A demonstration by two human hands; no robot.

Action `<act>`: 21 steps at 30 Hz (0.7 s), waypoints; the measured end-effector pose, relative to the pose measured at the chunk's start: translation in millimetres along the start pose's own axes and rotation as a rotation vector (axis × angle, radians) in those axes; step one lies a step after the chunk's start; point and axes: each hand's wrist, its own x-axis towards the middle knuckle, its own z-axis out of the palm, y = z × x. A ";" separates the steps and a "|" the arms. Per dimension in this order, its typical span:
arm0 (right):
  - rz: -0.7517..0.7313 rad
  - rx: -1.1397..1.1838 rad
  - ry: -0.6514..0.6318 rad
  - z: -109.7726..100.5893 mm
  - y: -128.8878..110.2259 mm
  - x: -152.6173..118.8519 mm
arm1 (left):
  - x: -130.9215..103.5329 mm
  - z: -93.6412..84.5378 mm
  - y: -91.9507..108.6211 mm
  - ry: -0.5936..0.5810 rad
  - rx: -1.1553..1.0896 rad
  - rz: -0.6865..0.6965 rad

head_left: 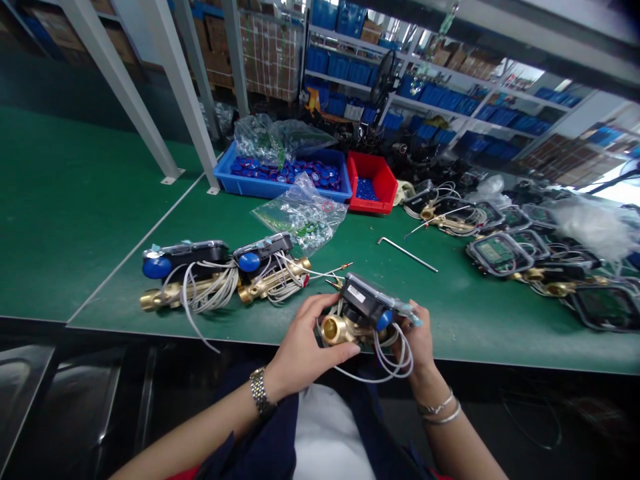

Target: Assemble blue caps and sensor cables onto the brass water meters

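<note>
Both hands hold a brass meter with a black housing (361, 300) at the front edge of the green table. My left hand (307, 343) grips its brass body from the left, the thumb below the open pipe end. My right hand (419, 337) is closed round the right end, its fingers partly hidden behind the housing and a loop of grey cable. A blue round cap (385, 320) sits on the housing's side. Two similar meters, one further left (187, 283) and one nearer (267, 277), lie on the table to the left.
Behind are a blue tray (280, 189) of blue caps, a red bin (373, 200) and a plastic bag (305, 217) of small parts. A hex key (409, 255) lies on the green table (450, 307). Several meters (500, 253) are piled at right. Metal posts (183, 93) rise at left.
</note>
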 end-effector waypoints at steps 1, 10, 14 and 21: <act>-0.006 -0.028 0.021 2.3 2.0 -2.1 | 0.5 0.0 -3.3 0.010 0.004 -0.032; -0.164 -0.230 -0.150 26.8 -13.3 -8.8 | 4.8 -10.5 -12.2 -0.027 0.135 -0.209; -0.073 -0.098 -0.340 23.9 -35.8 -13.4 | 6.0 -10.6 -9.4 -0.030 0.102 -0.244; 0.155 0.281 -0.387 28.2 -30.0 -20.0 | 7.5 -36.9 -16.3 -0.257 0.063 -0.097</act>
